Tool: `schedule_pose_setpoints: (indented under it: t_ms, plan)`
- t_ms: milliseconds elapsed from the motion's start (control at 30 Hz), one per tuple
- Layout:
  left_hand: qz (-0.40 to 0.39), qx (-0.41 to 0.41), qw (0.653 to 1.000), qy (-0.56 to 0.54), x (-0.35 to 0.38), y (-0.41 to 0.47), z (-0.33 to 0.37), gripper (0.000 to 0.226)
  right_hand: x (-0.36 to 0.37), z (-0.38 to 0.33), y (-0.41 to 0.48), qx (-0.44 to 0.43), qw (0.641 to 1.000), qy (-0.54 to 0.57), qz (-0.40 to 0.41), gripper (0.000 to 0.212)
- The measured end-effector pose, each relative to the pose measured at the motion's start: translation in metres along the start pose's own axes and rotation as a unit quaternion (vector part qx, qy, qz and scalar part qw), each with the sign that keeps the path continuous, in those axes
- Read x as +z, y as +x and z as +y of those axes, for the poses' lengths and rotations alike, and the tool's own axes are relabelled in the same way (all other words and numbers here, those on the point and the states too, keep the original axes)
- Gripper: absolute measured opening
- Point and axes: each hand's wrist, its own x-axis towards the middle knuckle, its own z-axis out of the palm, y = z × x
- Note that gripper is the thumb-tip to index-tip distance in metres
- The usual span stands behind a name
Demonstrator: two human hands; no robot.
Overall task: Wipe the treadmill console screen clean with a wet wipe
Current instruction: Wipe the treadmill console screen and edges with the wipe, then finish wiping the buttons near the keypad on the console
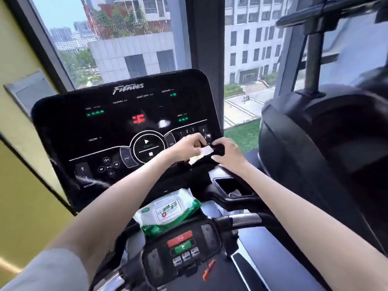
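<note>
The black treadmill console screen (117,127) fills the middle of the head view, lit with green and red digits. A small folded white wet wipe (205,152) is at the console's lower right corner. My left hand (189,147) pinches the wipe from the left. My right hand (227,153) holds its right end with curled fingers, against the console's edge. A green and white pack of wet wipes (168,213) lies on the ledge below the console.
A lower control panel (182,246) with red and green buttons sits near me between the handlebars (243,220). A cup holder tray (233,189) is right of the pack. Another black machine (323,164) stands close on the right. A window lies behind, a yellow wall on the left.
</note>
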Motion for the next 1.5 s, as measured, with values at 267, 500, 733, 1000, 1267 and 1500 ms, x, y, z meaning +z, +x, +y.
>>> schedule_pose_setpoints:
  t_ms: [267, 500, 733, 1000, 1267, 1500]
  plan:
    - [-0.160, 0.063, 0.981, -0.085, 0.106, 0.011, 0.075, 0.051, -0.062, 0.054, -0.111, 0.127, 0.983, -0.042, 0.125, 0.006]
    - [-0.271, 0.173, 0.945, -0.061, 0.226, -0.008, 0.162, 0.040, -0.148, 0.118, -0.251, 0.284, 0.925, -0.015, 0.252, 0.005]
    - [-0.382, 0.225, 0.884, -0.147, 0.372, -0.093, 0.330, 0.028, -0.223, 0.163, -0.465, 0.429, 0.825, -0.006, 0.368, 0.011]
    - [-0.520, 0.236, 0.801, -0.180, 0.544, -0.255, 0.488, 0.040, -0.292, 0.170, -0.719, 0.560, 0.668, 0.087, 0.482, 0.008]
    - [-0.627, 0.270, 0.725, -0.093, 0.645, -0.376, 0.549, 0.034, -0.272, 0.154, -0.875, 0.601, 0.529, 0.278, 0.531, 0.007]
    - [-0.759, 0.204, 0.619, -0.009, 0.706, -0.455, 0.560, 0.027, -0.220, 0.151, -0.949, 0.605, 0.368, 0.332, 0.623, 0.020]
